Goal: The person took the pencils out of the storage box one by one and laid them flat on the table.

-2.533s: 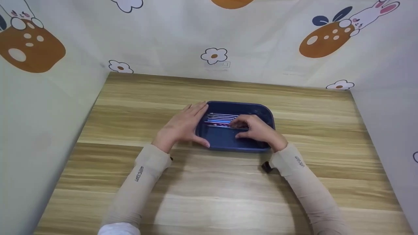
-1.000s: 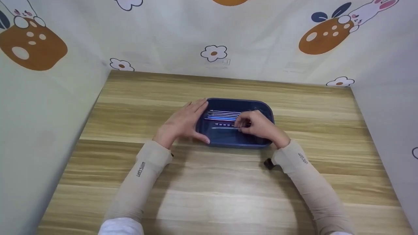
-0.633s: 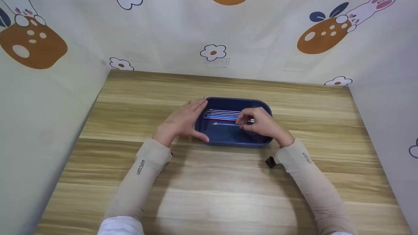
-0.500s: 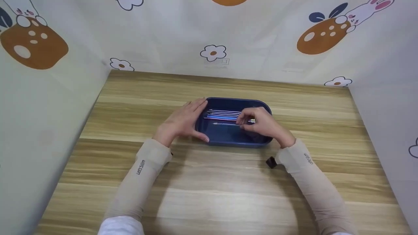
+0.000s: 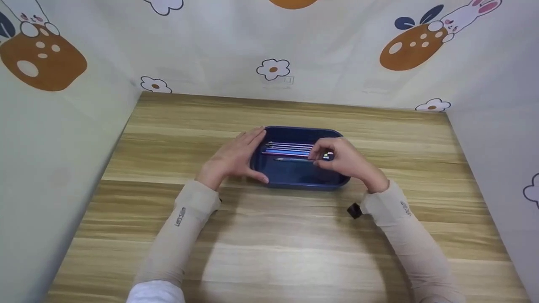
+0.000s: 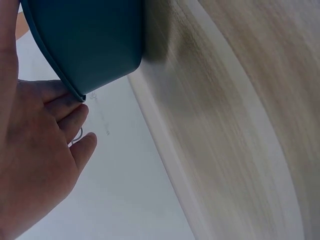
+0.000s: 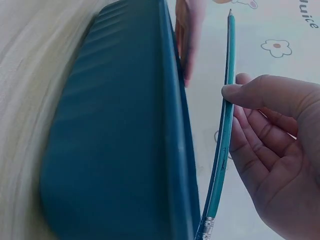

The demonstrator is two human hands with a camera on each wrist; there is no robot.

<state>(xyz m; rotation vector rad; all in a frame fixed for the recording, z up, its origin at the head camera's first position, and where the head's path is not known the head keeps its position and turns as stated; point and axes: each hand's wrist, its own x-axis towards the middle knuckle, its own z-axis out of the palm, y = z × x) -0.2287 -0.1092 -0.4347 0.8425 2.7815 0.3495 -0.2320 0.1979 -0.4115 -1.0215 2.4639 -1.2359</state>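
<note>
Nearest us, sleeved forearms (image 5: 166, 248) slanted inward over the wooden table (image 5: 290, 261). Beyond, our left hand (image 5: 231, 158), thumb spread from extended fingers, rested against the left end of the blue box (image 5: 301, 185) while our right hand (image 5: 347, 158) pinched a pencil (image 7: 226, 125) above it; other pencils (image 5: 288, 147) lay farther inside.

The right hand (image 5: 343, 158) hides the right ends of the pencils (image 5: 290, 150) in the tray (image 5: 299, 176); the right wrist view crops the held pencil (image 7: 226, 125) at its ferrule (image 7: 208, 227); print (image 5: 289, 80) on the wall (image 5: 219, 63) is illegible
</note>
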